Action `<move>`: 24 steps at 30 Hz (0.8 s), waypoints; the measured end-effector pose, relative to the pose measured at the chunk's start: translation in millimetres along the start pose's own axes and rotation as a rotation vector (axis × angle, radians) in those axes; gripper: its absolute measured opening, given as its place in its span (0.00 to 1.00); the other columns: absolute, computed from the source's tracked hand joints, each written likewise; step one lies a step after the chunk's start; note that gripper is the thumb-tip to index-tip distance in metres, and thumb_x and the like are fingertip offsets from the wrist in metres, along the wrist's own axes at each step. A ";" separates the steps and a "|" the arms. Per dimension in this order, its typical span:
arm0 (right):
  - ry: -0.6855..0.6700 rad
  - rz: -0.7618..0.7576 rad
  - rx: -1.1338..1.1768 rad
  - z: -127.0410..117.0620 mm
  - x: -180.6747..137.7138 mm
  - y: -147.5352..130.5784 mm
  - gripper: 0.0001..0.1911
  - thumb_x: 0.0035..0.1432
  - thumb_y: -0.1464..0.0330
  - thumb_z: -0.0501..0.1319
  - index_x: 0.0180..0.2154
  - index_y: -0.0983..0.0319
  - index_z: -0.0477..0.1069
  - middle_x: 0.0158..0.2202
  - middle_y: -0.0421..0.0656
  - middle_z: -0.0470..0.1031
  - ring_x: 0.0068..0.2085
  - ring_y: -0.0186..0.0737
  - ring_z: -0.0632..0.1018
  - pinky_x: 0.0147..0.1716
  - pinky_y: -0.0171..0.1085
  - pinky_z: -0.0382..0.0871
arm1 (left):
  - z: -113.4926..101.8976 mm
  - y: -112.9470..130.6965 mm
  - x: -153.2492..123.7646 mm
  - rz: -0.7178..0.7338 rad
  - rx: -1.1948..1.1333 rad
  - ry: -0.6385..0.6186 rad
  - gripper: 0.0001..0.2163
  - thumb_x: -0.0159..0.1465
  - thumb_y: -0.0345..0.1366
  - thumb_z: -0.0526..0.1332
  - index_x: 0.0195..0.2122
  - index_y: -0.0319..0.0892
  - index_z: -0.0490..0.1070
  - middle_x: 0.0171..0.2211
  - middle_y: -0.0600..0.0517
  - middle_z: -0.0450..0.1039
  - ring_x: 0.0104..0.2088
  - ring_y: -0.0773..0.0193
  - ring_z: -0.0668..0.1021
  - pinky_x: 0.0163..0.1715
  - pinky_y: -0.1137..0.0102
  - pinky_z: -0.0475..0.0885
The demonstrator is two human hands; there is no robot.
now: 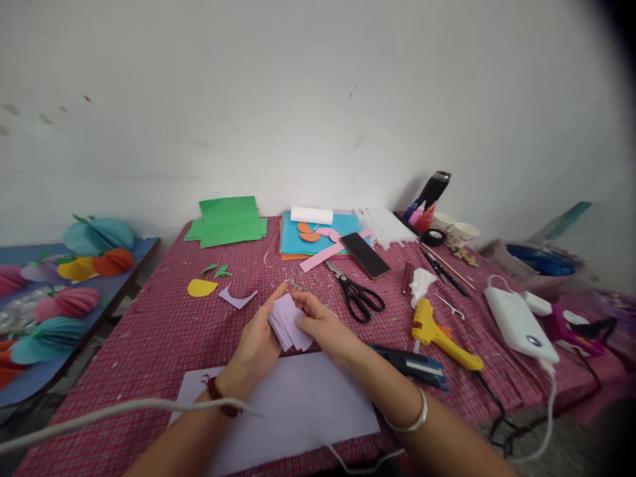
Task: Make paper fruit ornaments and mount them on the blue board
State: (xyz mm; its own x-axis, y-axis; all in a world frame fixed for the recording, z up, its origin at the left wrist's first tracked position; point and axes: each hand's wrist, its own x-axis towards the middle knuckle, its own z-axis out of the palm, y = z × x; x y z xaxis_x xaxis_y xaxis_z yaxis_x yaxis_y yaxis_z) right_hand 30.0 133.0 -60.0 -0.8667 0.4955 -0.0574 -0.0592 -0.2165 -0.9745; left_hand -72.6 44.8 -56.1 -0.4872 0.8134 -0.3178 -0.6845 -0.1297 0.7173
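Between my two hands, over the front middle of the table, is a small stack of lilac paper pieces. My left hand cups the stack from the left side. On its right edge, the thumb and fingers of my right hand pinch the layers, which are slightly fanned out. Below my wrists lies a large lilac paper sheet. A curved lilac offcut rests to the left of my hands, beside a yellow paper half-round. Black-handled scissors lie just beyond my right hand.
A stapler and a yellow glue gun lie at right, near a white power bank. Further back are a phone and green paper. Paper pumpkins fill a blue table at left. A white cable crosses in front.
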 end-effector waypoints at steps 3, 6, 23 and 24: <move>0.001 0.022 0.066 1.8 0.3 2.1 0.27 0.45 0.74 0.59 0.50 0.60 0.64 0.43 0.42 0.72 0.44 0.39 0.73 0.42 0.36 0.66 | 0.3 1.9 0.5 -0.040 -0.030 0.010 0.25 0.62 0.40 0.56 0.62 0.46 0.65 0.48 0.47 0.77 0.43 0.59 0.80 0.41 0.65 0.75; -0.008 0.022 0.111 2.5 1.6 3.0 0.28 0.42 0.75 0.61 0.49 0.59 0.65 0.42 0.42 0.73 0.44 0.39 0.74 0.43 0.36 0.65 | 1.7 5.1 -0.4 -0.047 -0.069 0.011 0.25 0.62 0.39 0.53 0.62 0.44 0.65 0.47 0.47 0.78 0.44 0.57 0.80 0.42 0.62 0.75; 0.059 0.153 0.527 0.6 1.9 -3.7 0.44 0.37 0.79 0.65 0.58 0.52 0.62 0.35 0.35 0.73 0.28 0.31 0.72 0.25 0.31 0.69 | -2.2 -1.0 0.3 0.239 0.423 0.044 0.24 0.51 0.33 0.67 0.50 0.39 0.69 0.49 0.45 0.76 0.48 0.57 0.78 0.46 0.67 0.72; 0.062 0.141 0.497 0.9 1.3 -4.5 0.45 0.38 0.78 0.65 0.59 0.52 0.60 0.36 0.35 0.73 0.29 0.32 0.73 0.25 0.31 0.69 | -1.4 -0.6 0.4 0.241 0.450 0.060 0.24 0.50 0.34 0.68 0.50 0.38 0.68 0.48 0.44 0.76 0.46 0.56 0.78 0.44 0.67 0.73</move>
State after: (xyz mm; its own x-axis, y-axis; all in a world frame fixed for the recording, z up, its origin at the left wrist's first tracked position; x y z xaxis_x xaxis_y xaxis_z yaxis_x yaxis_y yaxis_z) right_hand 28.6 133.9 -55.5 -0.8531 0.4785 -0.2079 -0.1851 -0.6502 -0.7369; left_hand -73.1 44.4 -57.5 -0.6420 0.7546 -0.1358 -0.2539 -0.0421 0.9663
